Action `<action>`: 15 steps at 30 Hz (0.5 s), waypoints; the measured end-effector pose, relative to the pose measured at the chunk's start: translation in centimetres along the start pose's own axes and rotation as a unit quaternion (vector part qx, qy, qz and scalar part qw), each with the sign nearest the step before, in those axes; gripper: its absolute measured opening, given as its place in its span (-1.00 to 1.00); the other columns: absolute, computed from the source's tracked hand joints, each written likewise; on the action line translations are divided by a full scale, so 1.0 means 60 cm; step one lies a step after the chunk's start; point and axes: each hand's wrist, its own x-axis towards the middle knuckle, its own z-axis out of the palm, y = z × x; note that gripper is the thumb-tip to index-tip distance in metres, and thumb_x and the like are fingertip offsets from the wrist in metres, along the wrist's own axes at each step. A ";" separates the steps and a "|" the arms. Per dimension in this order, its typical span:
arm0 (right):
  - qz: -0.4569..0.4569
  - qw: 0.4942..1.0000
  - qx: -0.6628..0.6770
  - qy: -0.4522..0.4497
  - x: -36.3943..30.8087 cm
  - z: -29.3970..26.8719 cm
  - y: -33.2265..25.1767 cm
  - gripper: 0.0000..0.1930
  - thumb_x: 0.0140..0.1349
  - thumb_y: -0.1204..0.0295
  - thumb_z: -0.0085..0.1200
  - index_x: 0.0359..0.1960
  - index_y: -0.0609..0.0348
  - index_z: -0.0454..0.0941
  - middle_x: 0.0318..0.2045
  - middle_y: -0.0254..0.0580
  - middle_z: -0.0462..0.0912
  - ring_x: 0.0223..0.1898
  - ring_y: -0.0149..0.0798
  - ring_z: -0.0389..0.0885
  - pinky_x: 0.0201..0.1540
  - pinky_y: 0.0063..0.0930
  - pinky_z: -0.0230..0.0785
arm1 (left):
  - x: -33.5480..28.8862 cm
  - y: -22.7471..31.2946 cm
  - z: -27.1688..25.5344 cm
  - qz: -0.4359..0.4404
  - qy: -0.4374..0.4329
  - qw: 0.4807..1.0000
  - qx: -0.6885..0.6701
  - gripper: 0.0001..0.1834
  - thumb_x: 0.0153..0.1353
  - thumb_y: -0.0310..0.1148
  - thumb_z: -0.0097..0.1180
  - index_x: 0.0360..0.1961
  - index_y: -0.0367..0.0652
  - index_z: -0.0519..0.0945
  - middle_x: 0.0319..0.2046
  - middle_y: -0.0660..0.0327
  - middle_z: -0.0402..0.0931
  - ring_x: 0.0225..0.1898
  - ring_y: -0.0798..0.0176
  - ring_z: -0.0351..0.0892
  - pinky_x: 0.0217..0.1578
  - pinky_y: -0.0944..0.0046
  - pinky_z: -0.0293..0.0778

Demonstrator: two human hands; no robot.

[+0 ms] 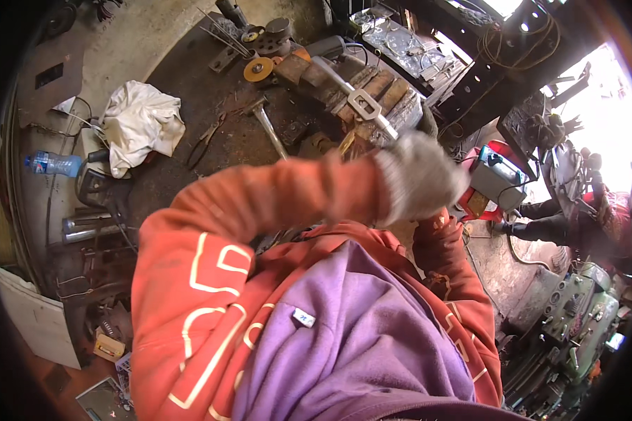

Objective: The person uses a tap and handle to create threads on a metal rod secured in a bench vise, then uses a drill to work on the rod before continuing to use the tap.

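Observation:
My left arm reaches across my chest to the right. My left hand (pixel 425 175), in a grey knitted glove blurred by motion, is closed around the near end of a silver tap wrench (pixel 364 104); its fingers are hidden. The wrench's bar slants away to the far left, with a square-holed block midway, above rusty metal blocks (pixel 379 88) on the bench. My right sleeve (pixel 439 252) runs up behind the left glove, which covers most of the right hand. A dark edge, perhaps its glove, shows just beyond.
On the dark workbench (pixel 182 77) lie a hammer (pixel 268 130), tongs (pixel 207 140), an angle grinder disc (pixel 258 69) and a white cloth (pixel 144 123). A water bottle (pixel 53 164) lies at left. To the right are a red-and-grey box (pixel 497 179), another person's legs (pixel 537 221) and a green machine (pixel 576 316).

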 end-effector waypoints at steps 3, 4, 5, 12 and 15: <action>0.056 0.997 -0.048 0.009 0.014 0.004 -0.011 0.27 -0.13 0.06 0.74 0.59 0.24 0.20 0.34 0.12 0.59 0.32 -0.05 0.64 0.38 -0.23 0.48 | -0.114 -0.021 0.031 0.054 0.109 0.993 0.004 -0.70 0.27 -0.37 0.23 0.00 -0.22 0.67 -0.45 0.22 0.59 -0.48 0.15 0.68 -0.56 0.16 0.54; 0.088 0.993 -0.074 0.000 0.019 0.007 -0.010 0.36 -0.29 0.06 0.81 0.58 0.25 0.22 0.31 0.16 0.61 0.27 -0.03 0.68 0.35 -0.22 0.51 | -0.155 -0.028 0.025 0.040 0.113 0.993 0.006 -0.65 0.27 -0.36 0.24 0.06 -0.23 0.67 -0.41 0.22 0.57 -0.48 0.18 0.65 -0.58 0.16 0.49; 0.107 0.990 -0.079 -0.038 0.023 0.005 -0.009 0.40 -0.26 0.09 0.81 0.61 0.25 0.14 0.32 0.16 0.58 0.28 -0.05 0.67 0.33 -0.22 0.52 | -0.175 -0.032 0.029 0.065 0.166 0.983 -0.045 -0.60 0.27 -0.37 0.25 0.12 -0.23 0.66 -0.40 0.19 0.56 -0.50 0.18 0.62 -0.56 0.15 0.50; -0.019 0.995 -0.088 -0.040 0.013 -0.002 0.024 0.39 -0.14 0.28 0.79 0.65 0.19 -0.05 0.37 0.08 0.53 0.31 -0.03 0.65 0.28 -0.15 0.61 | -0.142 -0.113 0.094 -0.055 0.525 0.849 -0.010 -0.59 0.52 -0.36 0.07 0.30 -0.27 0.63 -0.34 0.16 0.62 -0.47 0.30 0.59 -0.47 0.20 0.54; 0.017 0.998 -0.034 -0.046 0.001 0.003 0.062 0.39 -0.15 0.27 0.79 0.64 0.20 -0.03 0.36 0.10 0.54 0.29 -0.02 0.68 0.27 -0.15 0.62 | -0.168 -0.155 0.094 -0.297 0.546 0.770 -0.147 -0.62 0.48 -0.35 0.17 0.26 -0.18 0.67 -0.42 0.14 0.62 -0.44 0.16 0.64 -0.44 0.17 0.54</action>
